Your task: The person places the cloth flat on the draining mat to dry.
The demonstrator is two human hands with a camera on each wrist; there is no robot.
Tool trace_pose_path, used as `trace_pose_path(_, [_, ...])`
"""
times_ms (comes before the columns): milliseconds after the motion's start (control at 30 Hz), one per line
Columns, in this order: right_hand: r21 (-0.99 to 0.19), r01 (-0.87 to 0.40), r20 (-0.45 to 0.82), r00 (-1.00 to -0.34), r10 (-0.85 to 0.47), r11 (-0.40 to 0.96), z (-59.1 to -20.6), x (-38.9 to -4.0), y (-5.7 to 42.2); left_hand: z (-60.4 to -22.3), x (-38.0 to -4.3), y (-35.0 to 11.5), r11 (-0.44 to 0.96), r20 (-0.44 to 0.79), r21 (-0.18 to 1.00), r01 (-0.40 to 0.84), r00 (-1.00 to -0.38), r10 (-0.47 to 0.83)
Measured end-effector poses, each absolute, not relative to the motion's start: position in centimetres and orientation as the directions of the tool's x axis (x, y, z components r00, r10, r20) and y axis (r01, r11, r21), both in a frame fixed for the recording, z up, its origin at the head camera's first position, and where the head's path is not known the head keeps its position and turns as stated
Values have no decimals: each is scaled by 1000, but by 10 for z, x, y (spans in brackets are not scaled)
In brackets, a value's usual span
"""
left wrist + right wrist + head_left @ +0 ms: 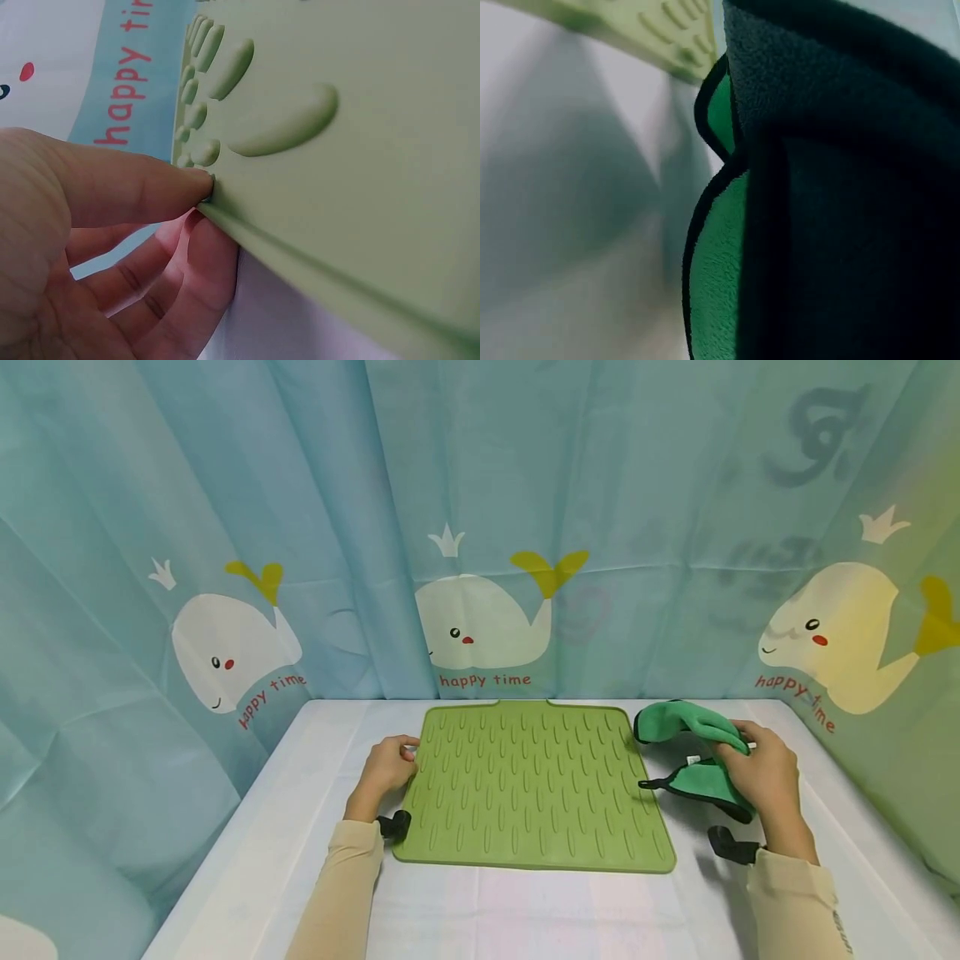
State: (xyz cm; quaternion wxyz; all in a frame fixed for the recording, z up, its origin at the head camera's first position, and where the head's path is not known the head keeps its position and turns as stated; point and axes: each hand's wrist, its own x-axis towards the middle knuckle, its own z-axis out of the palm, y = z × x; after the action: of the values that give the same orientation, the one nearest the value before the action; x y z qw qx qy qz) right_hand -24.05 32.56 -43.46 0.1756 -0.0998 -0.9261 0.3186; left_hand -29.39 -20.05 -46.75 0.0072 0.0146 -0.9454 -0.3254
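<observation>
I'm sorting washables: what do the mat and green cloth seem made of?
The mat looks like matte silicone or soft rubber: even colour, smoothly moulded ribs. The cloth appears to be fuzzy microfibre or fleece, judging by its short nap; its black edging, perhaps fabric binding, is too dark to judge.

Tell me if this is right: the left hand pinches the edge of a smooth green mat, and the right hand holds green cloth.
Not smooth: the left wrist view shows raised ridges on the green mat. The rest is right.
</observation>
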Motion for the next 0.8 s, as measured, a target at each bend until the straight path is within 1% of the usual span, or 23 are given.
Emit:
trace_pose_path(467, [-602, -29, 408, -870, 276, 798, -410, -234, 303, -468, -294, -201, 789, -3, 614, -25, -1000, -29])
trace_pose_path(800, [-595, -142, 496, -839, 223, 791, -400, -231, 283, -468, -294, -200, 789, -13, 614, -27, -1000, -24])
